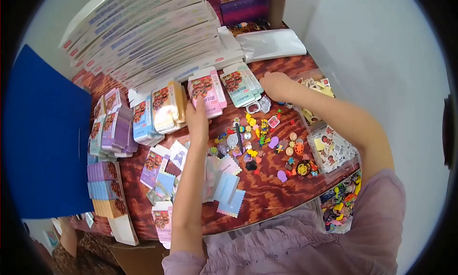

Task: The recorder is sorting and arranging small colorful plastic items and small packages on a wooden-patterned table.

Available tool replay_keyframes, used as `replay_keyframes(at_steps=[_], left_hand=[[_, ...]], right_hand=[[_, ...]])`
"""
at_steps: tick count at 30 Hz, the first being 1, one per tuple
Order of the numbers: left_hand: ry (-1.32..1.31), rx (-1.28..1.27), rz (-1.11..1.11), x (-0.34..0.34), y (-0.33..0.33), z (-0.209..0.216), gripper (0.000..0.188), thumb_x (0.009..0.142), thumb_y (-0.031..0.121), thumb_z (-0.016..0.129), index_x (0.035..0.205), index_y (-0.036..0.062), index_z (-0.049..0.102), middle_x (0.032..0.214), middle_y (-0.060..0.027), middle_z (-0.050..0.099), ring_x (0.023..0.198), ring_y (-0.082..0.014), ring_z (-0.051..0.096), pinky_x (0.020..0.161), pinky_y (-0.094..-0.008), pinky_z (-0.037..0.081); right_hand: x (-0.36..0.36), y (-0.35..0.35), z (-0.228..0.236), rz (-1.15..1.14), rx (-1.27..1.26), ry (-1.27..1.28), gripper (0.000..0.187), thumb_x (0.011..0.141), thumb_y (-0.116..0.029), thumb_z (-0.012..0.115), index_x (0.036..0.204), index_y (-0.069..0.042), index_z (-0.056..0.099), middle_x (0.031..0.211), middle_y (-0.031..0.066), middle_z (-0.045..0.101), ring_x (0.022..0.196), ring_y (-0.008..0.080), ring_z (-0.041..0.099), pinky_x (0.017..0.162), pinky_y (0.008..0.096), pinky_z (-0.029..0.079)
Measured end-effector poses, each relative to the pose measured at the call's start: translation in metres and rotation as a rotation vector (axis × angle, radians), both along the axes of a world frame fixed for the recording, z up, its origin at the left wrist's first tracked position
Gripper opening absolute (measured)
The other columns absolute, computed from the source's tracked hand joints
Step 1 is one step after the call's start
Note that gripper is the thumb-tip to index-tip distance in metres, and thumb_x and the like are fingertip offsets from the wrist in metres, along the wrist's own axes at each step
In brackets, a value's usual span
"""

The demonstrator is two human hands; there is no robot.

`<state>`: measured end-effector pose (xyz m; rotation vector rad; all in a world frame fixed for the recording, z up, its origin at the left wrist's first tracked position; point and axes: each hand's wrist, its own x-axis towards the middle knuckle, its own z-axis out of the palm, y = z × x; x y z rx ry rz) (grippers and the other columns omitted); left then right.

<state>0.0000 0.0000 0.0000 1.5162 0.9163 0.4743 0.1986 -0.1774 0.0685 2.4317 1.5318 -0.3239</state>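
Observation:
My left hand (197, 120) reaches over the table to a stack of pink card boxes (213, 86), its fingers closed at the stack's near left edge. My right hand (275, 86) is beside the pale green card boxes (241, 84), its fingers curled; what they hold, if anything, is hidden. A clear faceted trinket (265, 104) lies just below it. Between my arms spreads a scatter of small colourful charms (262, 132) with a dark pen (239, 137) among them. Scalloped blue cards (226, 188) lie near my left forearm.
Long white cartons (143, 36) are stacked at the back left. Gold boxes (167, 106), blue boxes (141, 120) and purple boxes (117, 127) stand leftward. Clear trays hold stickers (331, 148) and charms (341, 198) at right. Another person's arm (68, 237) shows at lower left.

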Motion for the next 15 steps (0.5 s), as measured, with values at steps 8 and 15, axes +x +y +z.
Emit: replay_keyframes(at_steps=[8, 15], left_hand=[[0.21, 0.645, 0.255, -0.001, -0.038, 0.02, 0.062, 0.099, 0.038, 0.05, 0.141, -0.0068, 0.037, 0.129, -0.0317, 0.055, 0.117, -0.0459, 0.055, 0.096, -0.0487, 0.044], [0.165, 0.913, 0.296, -0.009, -0.051, 0.022, 0.069, 0.095, 0.034, 0.057, 0.144, -0.0082, 0.033, 0.134, -0.0322, 0.051, 0.121, -0.0447, 0.052, 0.102, -0.0492, 0.04]], right_hand=[[-0.039, -0.002, -0.006, 0.258, -0.121, -0.24, 0.016, 0.076, -0.01, 0.067, 0.091, -0.004, 0.071, 0.084, 0.0144, 0.071, 0.089, 0.0289, 0.07, 0.109, 0.061, 0.029], [-0.09, -0.016, 0.004, 0.292, -0.153, -0.119, 0.024, 0.082, -0.015, 0.065, 0.102, -0.002, 0.068, 0.093, 0.0123, 0.07, 0.095, 0.0287, 0.068, 0.113, 0.0626, 0.022]])
